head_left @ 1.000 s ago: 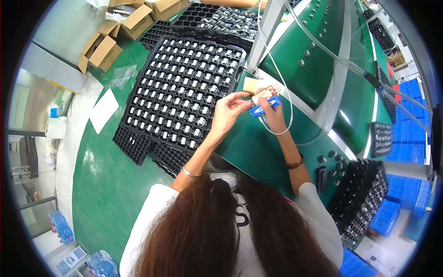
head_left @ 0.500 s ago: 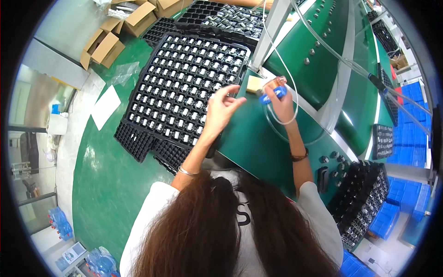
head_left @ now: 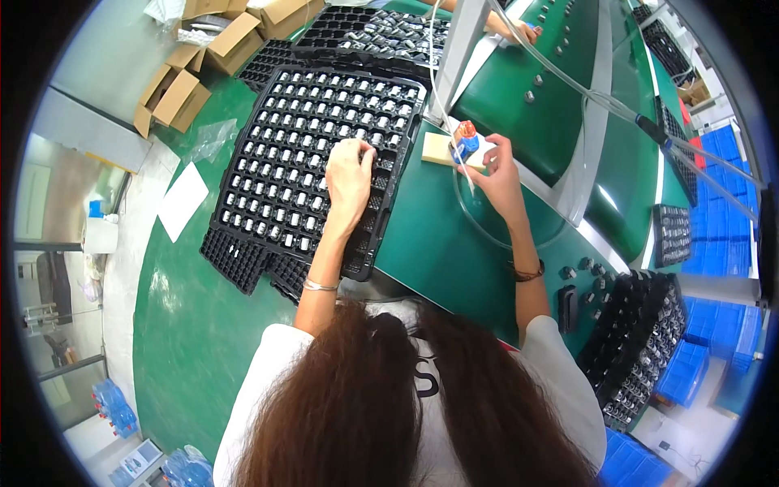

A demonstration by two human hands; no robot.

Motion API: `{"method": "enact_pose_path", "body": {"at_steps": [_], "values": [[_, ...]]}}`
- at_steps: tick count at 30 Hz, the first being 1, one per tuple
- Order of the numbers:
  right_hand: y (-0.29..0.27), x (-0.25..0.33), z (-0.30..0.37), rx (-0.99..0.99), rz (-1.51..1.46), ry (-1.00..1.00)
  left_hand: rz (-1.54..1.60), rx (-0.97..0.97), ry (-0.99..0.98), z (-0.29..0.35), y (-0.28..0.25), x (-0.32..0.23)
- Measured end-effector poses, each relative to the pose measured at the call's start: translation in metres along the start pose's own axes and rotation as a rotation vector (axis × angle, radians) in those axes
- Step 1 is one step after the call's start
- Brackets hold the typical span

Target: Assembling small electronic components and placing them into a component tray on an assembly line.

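Left hand (head_left: 349,180) hangs curled over the black pocketed tray (head_left: 390,173) — I can't tell if it pinches anything — so I should go softly, never bumping the small silver-white parts (head_left: 304,243).

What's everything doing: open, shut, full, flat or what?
Black tray, mostly filled, some right-side pockets empty.
Left hand, fingers curled over the tray; grip hidden.
Right hand, open, thumb and fingers apart.
Blue-and-orange object, near the right hand; touching unclear.
Cardboard box, flaps open.
White sheet, flat on the floor.
Clear plastic, crumpled.
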State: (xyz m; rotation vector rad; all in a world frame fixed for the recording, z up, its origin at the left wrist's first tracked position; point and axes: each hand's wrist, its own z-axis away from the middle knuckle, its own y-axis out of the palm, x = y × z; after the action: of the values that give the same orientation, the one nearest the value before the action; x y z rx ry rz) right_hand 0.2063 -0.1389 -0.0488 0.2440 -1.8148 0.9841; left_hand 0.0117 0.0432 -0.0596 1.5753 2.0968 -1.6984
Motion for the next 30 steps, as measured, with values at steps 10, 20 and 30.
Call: {"method": "enact_pose_path", "body": {"at_steps": [10,20,30], "values": [[-0.037,-0.025,0.01,0.071,-0.156,0.063,1.519,0.249,-0.822,0.022,-0.02,-0.01],[0.017,0.007,-0.015,-0.117,0.012,-0.137,1.463,0.337,-0.793,0.034,-0.014,-0.029],[-0.04,-0.071,-0.111,-0.481,0.105,-0.083,1.493,0.425,-0.779,0.032,-0.018,-0.045]]}}
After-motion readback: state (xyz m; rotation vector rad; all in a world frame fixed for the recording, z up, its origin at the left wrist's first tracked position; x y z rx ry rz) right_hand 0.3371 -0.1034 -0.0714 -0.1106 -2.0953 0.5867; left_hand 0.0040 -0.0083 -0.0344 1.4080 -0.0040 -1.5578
